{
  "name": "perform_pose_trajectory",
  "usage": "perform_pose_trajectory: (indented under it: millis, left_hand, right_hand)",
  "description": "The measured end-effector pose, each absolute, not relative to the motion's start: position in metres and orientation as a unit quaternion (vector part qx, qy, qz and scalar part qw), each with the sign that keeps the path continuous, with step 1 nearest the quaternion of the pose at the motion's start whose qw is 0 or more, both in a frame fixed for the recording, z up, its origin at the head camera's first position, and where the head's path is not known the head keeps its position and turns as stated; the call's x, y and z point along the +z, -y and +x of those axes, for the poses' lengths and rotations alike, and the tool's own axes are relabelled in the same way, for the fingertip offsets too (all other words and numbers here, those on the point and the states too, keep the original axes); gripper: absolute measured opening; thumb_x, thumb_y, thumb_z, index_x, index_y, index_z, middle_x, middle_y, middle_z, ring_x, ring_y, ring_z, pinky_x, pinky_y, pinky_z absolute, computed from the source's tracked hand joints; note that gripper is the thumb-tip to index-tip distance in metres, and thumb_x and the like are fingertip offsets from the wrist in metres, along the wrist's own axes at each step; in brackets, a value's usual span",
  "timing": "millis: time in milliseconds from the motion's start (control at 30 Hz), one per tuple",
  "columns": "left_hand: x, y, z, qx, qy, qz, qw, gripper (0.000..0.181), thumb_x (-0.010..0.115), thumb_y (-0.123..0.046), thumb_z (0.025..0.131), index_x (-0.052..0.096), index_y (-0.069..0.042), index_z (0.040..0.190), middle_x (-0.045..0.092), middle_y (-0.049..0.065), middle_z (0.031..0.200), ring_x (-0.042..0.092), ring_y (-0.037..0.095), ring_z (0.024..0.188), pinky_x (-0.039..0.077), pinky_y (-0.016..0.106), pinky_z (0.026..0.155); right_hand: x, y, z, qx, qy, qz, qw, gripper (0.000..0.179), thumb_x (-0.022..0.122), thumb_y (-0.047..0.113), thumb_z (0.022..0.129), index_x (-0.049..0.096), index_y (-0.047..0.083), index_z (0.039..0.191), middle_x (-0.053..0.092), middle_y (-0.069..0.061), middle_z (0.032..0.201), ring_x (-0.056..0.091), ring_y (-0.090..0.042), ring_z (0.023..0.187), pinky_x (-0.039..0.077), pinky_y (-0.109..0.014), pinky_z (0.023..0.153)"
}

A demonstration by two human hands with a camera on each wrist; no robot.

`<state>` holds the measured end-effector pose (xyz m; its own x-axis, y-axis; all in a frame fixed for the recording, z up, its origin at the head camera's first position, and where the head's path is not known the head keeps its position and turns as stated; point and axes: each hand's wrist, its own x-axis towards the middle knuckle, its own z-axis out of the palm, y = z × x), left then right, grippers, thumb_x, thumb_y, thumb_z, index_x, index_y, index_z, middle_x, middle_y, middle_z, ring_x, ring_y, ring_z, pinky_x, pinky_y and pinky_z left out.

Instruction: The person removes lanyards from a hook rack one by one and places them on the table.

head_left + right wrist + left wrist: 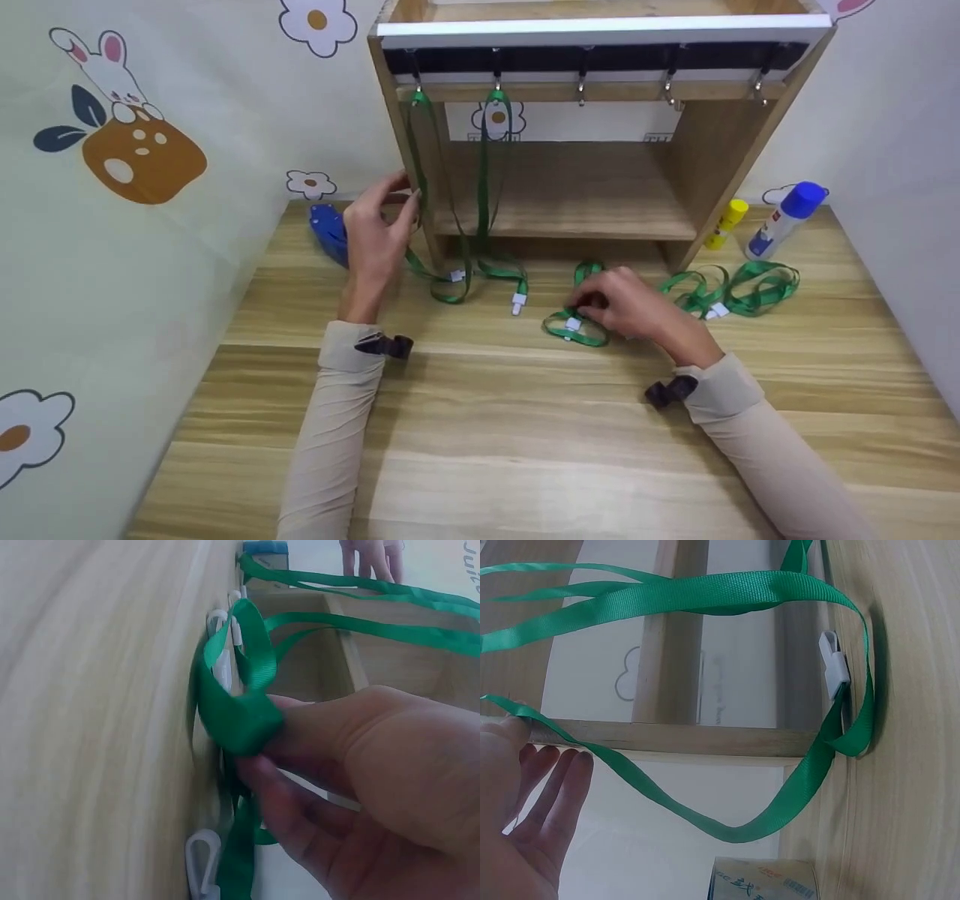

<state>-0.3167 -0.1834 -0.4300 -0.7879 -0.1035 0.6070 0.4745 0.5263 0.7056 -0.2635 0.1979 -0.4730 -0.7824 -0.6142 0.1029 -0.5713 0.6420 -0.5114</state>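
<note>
Wood-grain bench (pixel 510 420) carrying a hook rack (pixel 604 28).
Right hand (pixel 626 300) pinches green lanyard (pixel 232 720); left hand (pixel 377 231) beside leftmost hanging strap (pixel 731 833), grip unclear.

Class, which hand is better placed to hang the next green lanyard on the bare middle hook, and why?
Probably the right hand: it pinches a loose lanyard, roughly below the middle hook. The left hand is over by the leftmost hanging lanyard.

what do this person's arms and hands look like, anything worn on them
The left hand and right hand are ungloved. Both arms wear long beige sleeves with wide, plain cuffs. A small black device sits at each wrist.
</note>
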Motion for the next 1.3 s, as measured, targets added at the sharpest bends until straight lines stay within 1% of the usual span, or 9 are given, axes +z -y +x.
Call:
perform_pose_trajectory:
  millis: [100, 200, 333, 600, 800, 1000, 1100, 1200, 1300]
  left_hand:
    - [-0.429, 0.183, -0.316, -0.473, 0.819, -0.117, 0.303, 0.031, 0.074, -0.028, 0.105, 0.076, -0.017, 0.134, 0.080, 0.003, 0.127, 0.077, 0.010, 0.103, 0.067, 0.034, 0.083]
    - [-0.429, 0.183, -0.316, -0.474, 0.820, -0.115, 0.301, 0.031, 0.074, -0.029, 0.105, 0.076, -0.017, 0.134, 0.080, 0.002, 0.127, 0.077, 0.009, 0.104, 0.066, 0.027, 0.082]
    - [-0.430, 0.184, -0.317, -0.465, 0.817, -0.117, 0.319, 0.031, 0.075, -0.027, 0.104, 0.077, -0.015, 0.132, 0.081, 0.003, 0.125, 0.078, 0.013, 0.102, 0.063, 0.021, 0.079]
    - [-0.431, 0.183, -0.319, -0.468, 0.813, -0.123, 0.324, 0.029, 0.075, -0.027, 0.104, 0.078, -0.014, 0.130, 0.081, 0.003, 0.123, 0.079, 0.014, 0.101, 0.065, 0.030, 0.078]
    - [-0.431, 0.183, -0.318, -0.470, 0.817, -0.113, 0.315, 0.029, 0.075, -0.028, 0.105, 0.078, -0.016, 0.131, 0.081, 0.002, 0.124, 0.078, 0.014, 0.103, 0.064, 0.023, 0.080]
    - [-0.431, 0.183, -0.319, -0.472, 0.816, -0.111, 0.314, 0.029, 0.074, -0.029, 0.105, 0.078, -0.017, 0.131, 0.081, 0.002, 0.124, 0.078, 0.015, 0.103, 0.066, 0.033, 0.082]
    - [-0.431, 0.183, -0.319, -0.472, 0.816, -0.115, 0.314, 0.029, 0.074, -0.029, 0.105, 0.078, -0.017, 0.131, 0.081, 0.001, 0.124, 0.078, 0.014, 0.103, 0.067, 0.037, 0.082]
    - [-0.431, 0.183, -0.319, -0.468, 0.816, -0.117, 0.319, 0.029, 0.075, -0.028, 0.105, 0.078, -0.016, 0.131, 0.081, 0.001, 0.124, 0.078, 0.013, 0.102, 0.066, 0.035, 0.081]
    - [-0.432, 0.184, -0.319, -0.462, 0.814, -0.125, 0.329, 0.029, 0.076, -0.025, 0.104, 0.078, -0.013, 0.130, 0.082, 0.003, 0.122, 0.079, 0.015, 0.101, 0.067, 0.035, 0.078]
  right_hand:
    - [-0.474, -0.197, -0.263, -0.268, -0.903, -0.333, 0.044, 0.021, 0.077, -0.001, 0.097, 0.085, 0.012, 0.112, 0.083, -0.007, 0.112, 0.078, -0.027, 0.106, 0.064, -0.049, 0.090]
    - [-0.474, -0.195, -0.263, -0.268, -0.901, -0.339, 0.047, 0.021, 0.076, -0.001, 0.097, 0.085, 0.012, 0.111, 0.082, -0.007, 0.113, 0.077, -0.027, 0.107, 0.064, -0.049, 0.090]
    - [-0.473, -0.192, -0.262, -0.273, -0.896, -0.347, 0.054, 0.019, 0.076, 0.000, 0.099, 0.085, 0.011, 0.112, 0.080, -0.008, 0.114, 0.076, -0.028, 0.107, 0.064, -0.048, 0.089]
    - [-0.468, -0.199, -0.263, -0.303, -0.890, -0.336, 0.056, 0.022, 0.073, 0.001, 0.101, 0.083, 0.013, 0.117, 0.080, -0.007, 0.122, 0.075, -0.024, 0.111, 0.062, -0.046, 0.091]
    - [-0.458, -0.212, -0.264, -0.322, -0.887, -0.330, 0.034, 0.020, 0.074, 0.003, 0.101, 0.082, 0.010, 0.118, 0.081, -0.005, 0.120, 0.076, -0.020, 0.104, 0.064, -0.039, 0.084]
    - [-0.438, -0.246, -0.265, -0.338, -0.899, -0.274, -0.044, 0.021, 0.077, 0.009, 0.101, 0.081, 0.010, 0.122, 0.082, -0.008, 0.117, 0.075, -0.016, 0.092, 0.061, -0.020, 0.077]
    - [-0.427, -0.265, -0.264, -0.365, -0.900, -0.208, -0.116, 0.021, 0.078, 0.016, 0.101, 0.081, 0.014, 0.122, 0.083, -0.007, 0.116, 0.072, -0.007, 0.089, 0.056, -0.011, 0.076]
    - [-0.418, -0.282, -0.263, -0.400, -0.883, -0.139, -0.204, 0.019, 0.081, 0.022, 0.100, 0.083, 0.014, 0.117, 0.083, -0.004, 0.107, 0.069, 0.000, 0.086, 0.053, -0.008, 0.075]
    - [-0.412, -0.291, -0.263, -0.451, -0.842, -0.080, -0.283, 0.020, 0.085, 0.019, 0.096, 0.082, 0.005, 0.109, 0.080, 0.003, 0.095, 0.069, -0.001, 0.080, 0.054, -0.010, 0.072]
